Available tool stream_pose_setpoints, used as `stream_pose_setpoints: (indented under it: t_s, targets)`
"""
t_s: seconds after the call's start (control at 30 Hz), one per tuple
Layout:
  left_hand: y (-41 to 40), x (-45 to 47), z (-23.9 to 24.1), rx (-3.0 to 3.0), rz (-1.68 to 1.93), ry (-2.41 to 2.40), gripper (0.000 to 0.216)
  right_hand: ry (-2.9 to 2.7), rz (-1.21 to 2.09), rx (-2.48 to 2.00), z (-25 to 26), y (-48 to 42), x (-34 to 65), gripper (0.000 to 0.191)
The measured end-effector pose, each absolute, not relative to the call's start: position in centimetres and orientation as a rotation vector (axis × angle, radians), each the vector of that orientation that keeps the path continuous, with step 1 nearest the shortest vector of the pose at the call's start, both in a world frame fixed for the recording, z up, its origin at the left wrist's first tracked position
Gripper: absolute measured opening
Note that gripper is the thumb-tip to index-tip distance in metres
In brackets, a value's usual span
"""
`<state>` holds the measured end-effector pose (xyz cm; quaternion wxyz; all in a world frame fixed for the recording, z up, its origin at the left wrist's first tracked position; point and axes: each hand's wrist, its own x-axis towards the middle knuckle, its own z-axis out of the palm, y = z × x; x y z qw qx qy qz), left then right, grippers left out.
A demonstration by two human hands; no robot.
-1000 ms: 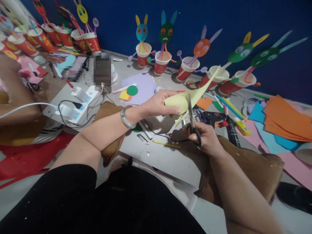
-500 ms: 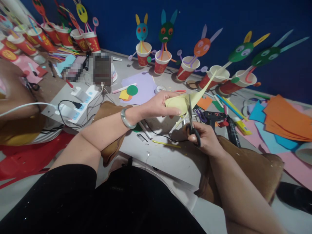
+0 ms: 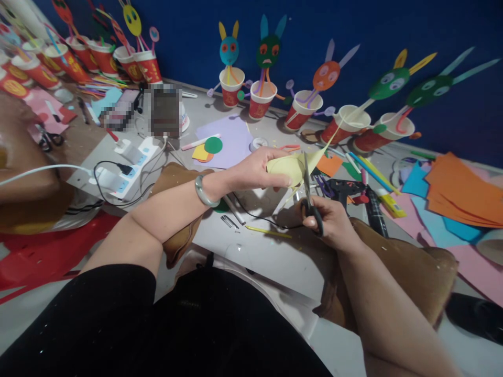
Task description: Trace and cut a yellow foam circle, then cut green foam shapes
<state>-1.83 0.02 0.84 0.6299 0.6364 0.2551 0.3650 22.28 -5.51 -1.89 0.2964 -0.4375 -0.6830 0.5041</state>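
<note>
My left hand (image 3: 257,170) is closed on a pale yellow sheet of paper (image 3: 288,167), held above the grey table (image 3: 275,256). A long point of the sheet sticks out to the upper right. My right hand (image 3: 328,222) grips black-handled scissors (image 3: 308,191), whose blades stand upright in the sheet's edge. A thin yellow strip hangs down beside the blades. A pale bracelet sits on my left wrist.
Paper cups with coloured rabbit faces (image 3: 267,99) line the blue wall. Orange, blue and pink paper sheets (image 3: 459,196) lie at right, with a glue gun (image 3: 346,188) and pens. A power strip (image 3: 126,167) with cables sits at left. Another person's arm (image 3: 23,157) rests at far left.
The yellow sheet's long point has dropped lower and turned as my left hand rotates it. The scissors have stayed nearly in place in the paper. The other person's arm at left shifted slightly.
</note>
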Motion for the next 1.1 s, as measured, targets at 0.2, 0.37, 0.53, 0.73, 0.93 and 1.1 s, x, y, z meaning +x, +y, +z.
stream_pose_setpoints:
  t_s: [0.2, 0.37, 0.53, 0.73, 0.93, 1.1]
  targets:
    - [0.07, -1.82, 0.71, 1.452, 0.831, 0.597, 0.036, -1.794, 1.337, -1.165, -1.95, -5.51, 22.20, 0.063]
    - [0.09, -1.82, 0.70, 1.461, 0.833, 0.605, 0.038, -1.764, 1.338, -1.172, -2.01, -5.54, 22.22, 0.063]
    - [0.17, -1.93, 0.63, 1.474, 0.838, 0.602, 0.037, -1.774, 1.328, -1.195, -2.12, -5.46, 22.37, 0.062]
    - [0.35, -1.98, 0.51, 1.488, 0.840, 0.578, 0.035, -1.779, 1.312, -1.195, -2.25, -5.39, 22.44, 0.060]
    - [0.57, -2.06, 0.24, 1.479, 0.824, 0.601, 0.040, -1.769, 1.314, -1.176, -2.24, -5.38, 22.47, 0.059]
    - [0.44, -2.04, 0.49, 1.466, 0.829, 0.616, 0.042, -1.754, 1.325, -1.174, -2.42, -5.33, 22.64, 0.057]
